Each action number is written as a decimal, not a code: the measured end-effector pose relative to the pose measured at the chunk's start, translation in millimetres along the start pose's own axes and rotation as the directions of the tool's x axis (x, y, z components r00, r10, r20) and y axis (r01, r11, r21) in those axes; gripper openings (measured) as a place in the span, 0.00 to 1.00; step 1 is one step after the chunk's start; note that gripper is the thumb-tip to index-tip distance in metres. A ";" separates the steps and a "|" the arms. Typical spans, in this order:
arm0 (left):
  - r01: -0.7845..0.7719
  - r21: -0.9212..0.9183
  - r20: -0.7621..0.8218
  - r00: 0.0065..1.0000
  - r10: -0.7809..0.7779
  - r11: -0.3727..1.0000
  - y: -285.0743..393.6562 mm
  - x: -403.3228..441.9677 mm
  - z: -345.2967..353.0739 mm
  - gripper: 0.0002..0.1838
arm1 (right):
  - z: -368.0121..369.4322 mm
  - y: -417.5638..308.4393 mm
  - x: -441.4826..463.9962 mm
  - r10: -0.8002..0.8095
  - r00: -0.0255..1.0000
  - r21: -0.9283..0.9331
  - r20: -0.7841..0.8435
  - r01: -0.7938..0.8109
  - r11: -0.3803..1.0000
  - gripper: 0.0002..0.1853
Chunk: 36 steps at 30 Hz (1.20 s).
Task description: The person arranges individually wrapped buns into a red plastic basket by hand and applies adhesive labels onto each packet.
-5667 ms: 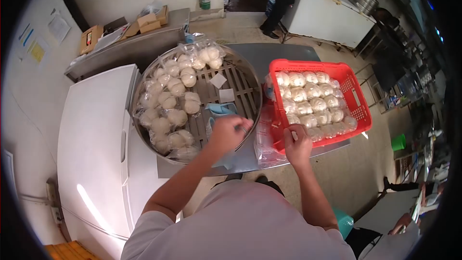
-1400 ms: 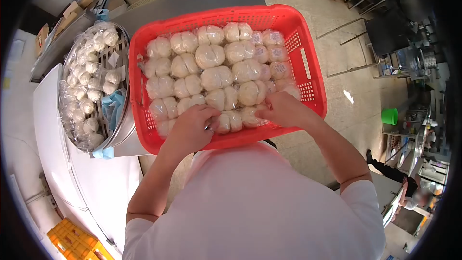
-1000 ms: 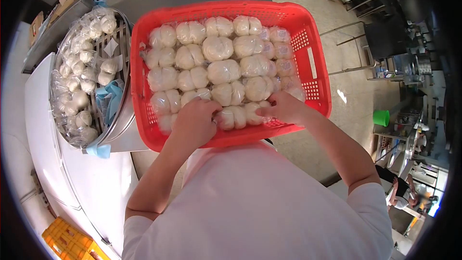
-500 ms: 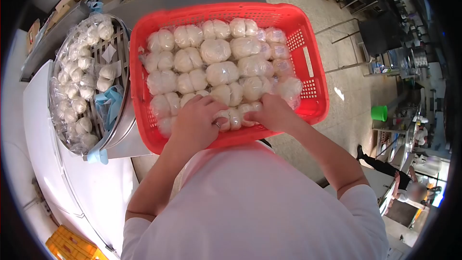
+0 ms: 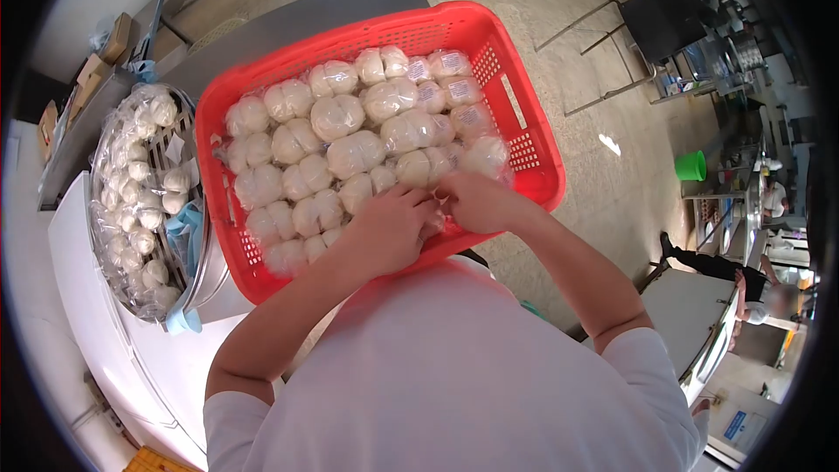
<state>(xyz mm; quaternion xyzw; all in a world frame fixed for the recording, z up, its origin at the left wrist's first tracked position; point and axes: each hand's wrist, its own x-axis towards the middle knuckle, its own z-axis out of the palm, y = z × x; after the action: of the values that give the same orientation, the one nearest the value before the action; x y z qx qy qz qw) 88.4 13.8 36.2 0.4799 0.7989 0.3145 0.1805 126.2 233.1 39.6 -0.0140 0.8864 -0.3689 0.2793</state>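
Observation:
A red plastic basket (image 5: 535,162) in front of me holds rows of round white buns (image 5: 354,155) in clear plastic bags. My left hand (image 5: 404,225) is at the basket's near side, fingers curled, pinching clear plastic (image 5: 433,225). Close against it, my right hand (image 5: 474,203) has its fingers bent and pressed together on the same plastic. The fingertips nearly meet, and the hands hide most of the bag between them. Bags at the basket's right end show printed labels (image 5: 459,92).
On the left, a round slatted steamer tray (image 5: 185,153) carries more bagged buns and a blue cloth (image 5: 185,232). A grey table (image 5: 306,13) lies beneath the basket. Beyond are a black chair (image 5: 660,26), a green bucket (image 5: 690,166) and a person (image 5: 743,275) at the right.
My hands have drawn together at the basket's near side, closing over the bag between them. With the head view turning, the basket appears further left and more tilted.

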 end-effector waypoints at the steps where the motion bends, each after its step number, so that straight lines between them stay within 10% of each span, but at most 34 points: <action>1: 0.009 0.002 0.014 1.000 -0.009 1.000 2.3 1.1 -3.6 0.14 | -8.7 -6.3 -0.4 0.013 0.990 -0.048 -0.138 -0.019 0.999 0.16; 3: 0.031 0.005 0.047 0.998 -0.031 1.000 9.0 -1.3 -13.8 0.14 | -22.2 -14.9 7.2 0.021 0.916 -0.128 -0.401 -0.079 0.989 0.17; 12: 0.019 0.081 -0.041 0.999 -0.016 0.997 7.5 -11.6 -4.6 0.17 | 9.8 -21.0 54.5 -0.026 0.930 -0.072 -0.367 0.000 0.997 0.29; 18: -0.037 0.222 0.072 0.997 0.021 0.974 15.3 -1.8 -11.2 0.22 | -7.3 -18.9 55.4 -0.062 0.982 -0.105 -0.178 0.044 0.994 0.24; 24: -0.112 0.438 0.332 0.942 -0.044 0.892 21.4 30.8 -17.8 0.11 | -70.8 -4.7 46.5 -0.011 0.932 -0.369 -0.362 -0.132 0.920 0.20; 27: -0.278 0.448 0.308 0.940 0.145 0.850 21.7 39.2 -21.1 0.09 | -82.2 12.3 26.1 0.120 0.993 -0.453 0.005 -0.105 0.885 0.25; 36: -0.195 0.387 0.223 0.968 0.114 0.901 1.7 32.1 -17.4 0.07 | -55.5 5.5 9.1 0.093 0.987 -0.179 0.134 -0.068 0.982 0.28</action>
<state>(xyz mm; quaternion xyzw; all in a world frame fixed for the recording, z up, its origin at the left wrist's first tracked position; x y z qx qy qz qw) 64.0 36.9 50.6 0.5974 0.7843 0.1071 0.1285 91.5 270.9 63.2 -0.0284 0.8929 -0.2766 0.3541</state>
